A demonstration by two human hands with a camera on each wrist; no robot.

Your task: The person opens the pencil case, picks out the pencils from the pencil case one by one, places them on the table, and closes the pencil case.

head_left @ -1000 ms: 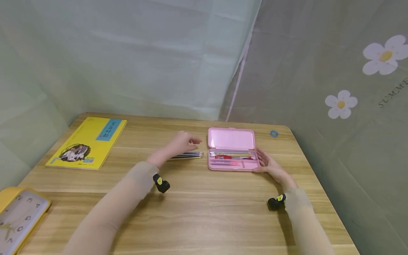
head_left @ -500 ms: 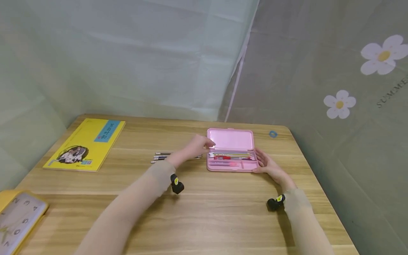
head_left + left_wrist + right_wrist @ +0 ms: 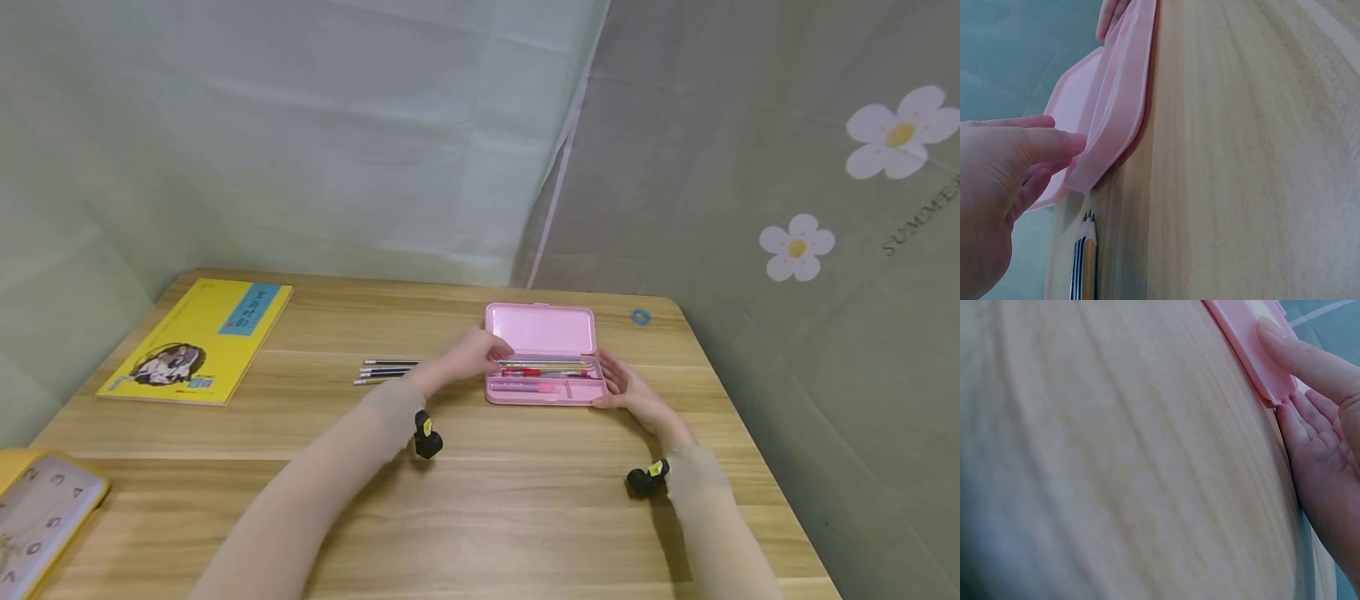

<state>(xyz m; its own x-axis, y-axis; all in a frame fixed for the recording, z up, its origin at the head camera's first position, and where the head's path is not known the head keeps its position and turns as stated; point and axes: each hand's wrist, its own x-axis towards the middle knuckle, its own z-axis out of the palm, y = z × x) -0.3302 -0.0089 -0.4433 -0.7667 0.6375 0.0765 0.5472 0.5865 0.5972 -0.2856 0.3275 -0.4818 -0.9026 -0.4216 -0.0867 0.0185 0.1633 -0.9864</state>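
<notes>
A pink pencil case (image 3: pixel 543 402) lies open on the table, its lid (image 3: pixel 542 327) folded back. Its rear compartment holds several pencils (image 3: pixel 558 364) and a red pen (image 3: pixel 531 373); the front one holds a pink-tipped pen (image 3: pixel 525 387). My left hand (image 3: pixel 467 354) reaches over the case's left end, fingertips at the rear compartment; in the left wrist view the thumb is right at the rim and nothing shows between the fingers. My right hand (image 3: pixel 633 393) holds the right end, thumb (image 3: pixel 1279 347) over the front wall and fingers at the side.
Several dark-striped pencils (image 3: pixel 382 372) lie left of the case, partly hidden behind my left wrist. A blue ring (image 3: pixel 641 317) sits near the back right corner. A yellow book (image 3: pixel 198 342) lies at the left, and a yellow-framed clock (image 3: pixel 56 508) stands at the front left.
My left hand has moved right, from above the loose pencils to the left end of the pencil case, and lowered there. The right hand has stayed at the case's right end.
</notes>
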